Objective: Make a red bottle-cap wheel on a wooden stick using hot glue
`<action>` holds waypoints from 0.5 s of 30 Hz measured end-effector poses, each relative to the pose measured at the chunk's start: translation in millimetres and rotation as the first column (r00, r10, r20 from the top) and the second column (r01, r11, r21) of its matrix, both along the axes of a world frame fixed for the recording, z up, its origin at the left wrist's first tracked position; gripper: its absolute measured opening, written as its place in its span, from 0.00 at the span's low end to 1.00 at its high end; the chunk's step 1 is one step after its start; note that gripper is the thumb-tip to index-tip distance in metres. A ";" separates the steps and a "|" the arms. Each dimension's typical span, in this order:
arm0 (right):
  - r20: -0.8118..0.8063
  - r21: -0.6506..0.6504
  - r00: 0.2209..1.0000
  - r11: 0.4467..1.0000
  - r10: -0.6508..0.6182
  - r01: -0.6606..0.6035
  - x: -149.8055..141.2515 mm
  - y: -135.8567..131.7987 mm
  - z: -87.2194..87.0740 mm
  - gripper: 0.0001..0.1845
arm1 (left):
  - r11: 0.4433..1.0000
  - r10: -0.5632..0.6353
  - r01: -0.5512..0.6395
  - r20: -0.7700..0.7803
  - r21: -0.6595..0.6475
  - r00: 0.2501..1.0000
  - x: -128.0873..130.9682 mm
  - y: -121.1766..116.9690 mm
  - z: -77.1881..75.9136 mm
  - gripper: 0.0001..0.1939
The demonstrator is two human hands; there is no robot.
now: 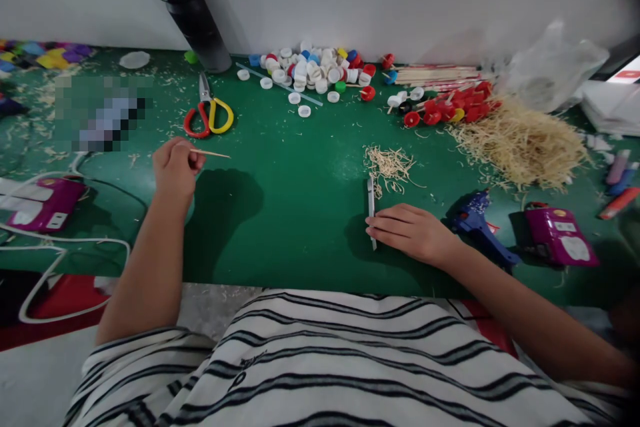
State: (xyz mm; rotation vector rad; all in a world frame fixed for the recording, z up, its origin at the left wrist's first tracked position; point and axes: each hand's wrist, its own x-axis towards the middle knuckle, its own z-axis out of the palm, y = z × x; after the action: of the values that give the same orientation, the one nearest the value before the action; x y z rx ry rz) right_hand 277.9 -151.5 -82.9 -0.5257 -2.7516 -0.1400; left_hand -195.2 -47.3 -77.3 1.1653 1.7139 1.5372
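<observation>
My left hand [177, 163] is closed in a pinch on a thin wooden stick [213, 153], whose pointed end sticks out to the right above the table. My right hand [413, 232] rests low over the table, fingertips closed on a slim silver utility knife [371, 203] that points away from me. Just beyond the knife lies a small heap of curled wood shavings [389, 165]. Scissors [207, 115] with one red and one yellow handle lie beyond my left hand. Stick and knife are well apart.
Bottle caps [320, 70], a black bottle [193, 17] and bundled sticks [433, 75] line the wall. Red caps on sticks [450, 107] lie beside a big shavings pile [525, 140]. A blue glue gun [483, 230] and purple power socket [563, 237] sit right; white cables [65, 240] run left.
</observation>
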 end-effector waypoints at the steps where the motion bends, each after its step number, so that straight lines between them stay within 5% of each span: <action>1: -0.009 0.007 1.000 1.000 0.000 0.000 -0.5 -3.7 -0.1 0.14 | 1.000 0.013 -0.013 0.001 0.004 1.000 -0.5 1.5 -1.3 0.10; 8: -0.110 0.143 0.994 0.990 0.028 -0.012 -9.2 -13.9 12.0 0.12 | 0.999 -0.025 0.025 0.007 0.036 1.000 -2.9 4.5 -5.9 0.11; 15: -0.287 0.198 0.956 0.973 -0.061 0.121 -5.9 14.0 40.8 0.17 | 0.998 -0.037 0.038 -0.017 0.055 0.999 -4.2 2.0 -6.3 0.12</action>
State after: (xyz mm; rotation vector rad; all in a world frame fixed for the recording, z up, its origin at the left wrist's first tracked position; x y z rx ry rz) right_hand 272.0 -137.4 -42.1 -0.5665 -2.4023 -0.3524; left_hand -199.4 -45.3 -83.6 1.2341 1.6600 1.5657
